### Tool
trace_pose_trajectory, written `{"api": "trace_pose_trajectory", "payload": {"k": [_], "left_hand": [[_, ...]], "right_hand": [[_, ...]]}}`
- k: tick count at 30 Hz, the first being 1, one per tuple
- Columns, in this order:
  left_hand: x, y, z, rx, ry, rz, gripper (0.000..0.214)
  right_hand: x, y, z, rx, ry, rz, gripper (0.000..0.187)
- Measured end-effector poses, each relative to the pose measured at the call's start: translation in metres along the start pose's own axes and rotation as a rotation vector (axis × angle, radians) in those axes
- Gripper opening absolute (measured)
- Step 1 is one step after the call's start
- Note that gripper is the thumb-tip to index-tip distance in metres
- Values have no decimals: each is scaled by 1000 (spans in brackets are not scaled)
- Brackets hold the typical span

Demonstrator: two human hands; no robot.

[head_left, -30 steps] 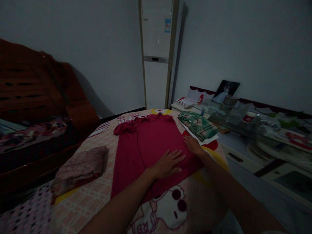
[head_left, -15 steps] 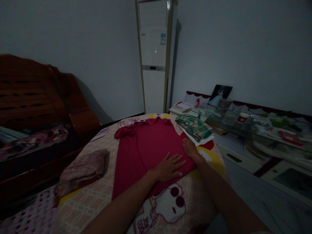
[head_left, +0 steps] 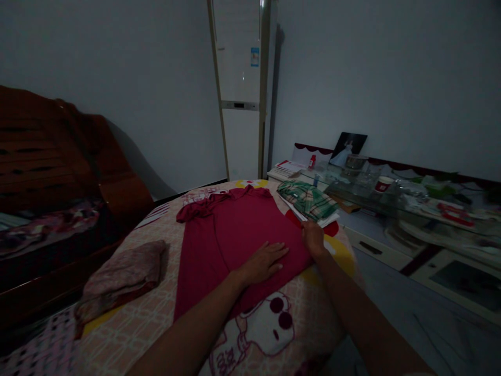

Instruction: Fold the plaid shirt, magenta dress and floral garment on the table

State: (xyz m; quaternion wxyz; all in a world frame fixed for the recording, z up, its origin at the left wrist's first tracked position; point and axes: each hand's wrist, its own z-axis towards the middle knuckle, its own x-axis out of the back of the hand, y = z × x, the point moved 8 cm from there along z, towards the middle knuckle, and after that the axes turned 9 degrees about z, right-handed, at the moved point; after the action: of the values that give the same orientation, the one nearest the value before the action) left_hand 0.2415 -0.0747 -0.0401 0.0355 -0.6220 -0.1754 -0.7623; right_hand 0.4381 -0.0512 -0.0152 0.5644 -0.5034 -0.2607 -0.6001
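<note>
A dark pink shirt (head_left: 238,224) lies spread on a patterned cloth (head_left: 156,324) over a rounded table, one side folded inward on the left. My left hand (head_left: 261,263) rests flat on the shirt's lower middle, fingers stretched out. At the shirt's right edge, my right hand (head_left: 313,239) has its fingers curled in around the fabric; the fingertips are mostly hidden. Just beyond it sits a green plaid folded garment (head_left: 309,199) on top of white cloth.
A folded pinkish cloth (head_left: 129,269) lies at the table's left side. Further left stands a wooden bench (head_left: 125,193). On the right, a glass-topped cabinet (head_left: 385,253) carries a paper cup (head_left: 382,184) and clutter. A tall air conditioner (head_left: 242,138) fills the corner.
My right hand has gone from lying spread on the shirt to curled at its right edge. My left hand stays flat on the fabric. The view has shifted slightly right.
</note>
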Motion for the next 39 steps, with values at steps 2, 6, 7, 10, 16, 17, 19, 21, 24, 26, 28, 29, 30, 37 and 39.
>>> {"api": "trace_pose_trajectory", "payload": {"k": [2, 6, 7, 10, 16, 17, 19, 21, 24, 26, 28, 29, 30, 37, 39], "left_hand": [[4, -4, 0, 41, 36, 1, 57], [-6, -3, 1, 32, -61, 91, 63], [-8, -3, 1, 27, -73, 109, 63], [-11, -2, 2, 25, -66, 132, 63], [-11, 1, 2, 22, -82, 151, 67], [-10, 2, 2, 22, -86, 153, 68], [-10, 3, 2, 20, -83, 151, 69], [-10, 4, 2, 15, -73, 145, 69], [-12, 3, 2, 5, -69, 135, 69], [-12, 3, 2, 2, -61, 130, 70], [-11, 2, 2, 5, -52, 117, 70], [-10, 2, 2, 10, -49, 104, 69], [-8, 2, 2, 17, -45, 85, 68], [3, -14, 6, 106, 75, -118, 58], [5, -22, 6, 130, 123, -159, 55]], "right_hand": [[5, -3, -2, 21, 22, 8, 32], [-8, -12, -7, 78, -119, -55, 26], [-11, -12, -7, 66, -144, -74, 25], [-7, -6, -7, 2, -116, -100, 25], [6, 19, -7, -125, -65, -118, 35], [5, 20, -7, -121, -87, -113, 34], [3, 20, -7, -106, -124, -93, 30], [2, 19, -7, -94, -134, -63, 23], [2, 20, -5, -117, -115, -8, 18], [3, 23, -2, -135, -92, 46, 19], [3, 27, 1, -144, -82, 116, 21], [2, 29, 3, -150, -94, 154, 22], [0, 31, 4, -156, -119, 194, 22], [-4, 35, 3, -228, -196, 609, 11], [-3, 39, 2, -269, -159, 695, 10]]}}
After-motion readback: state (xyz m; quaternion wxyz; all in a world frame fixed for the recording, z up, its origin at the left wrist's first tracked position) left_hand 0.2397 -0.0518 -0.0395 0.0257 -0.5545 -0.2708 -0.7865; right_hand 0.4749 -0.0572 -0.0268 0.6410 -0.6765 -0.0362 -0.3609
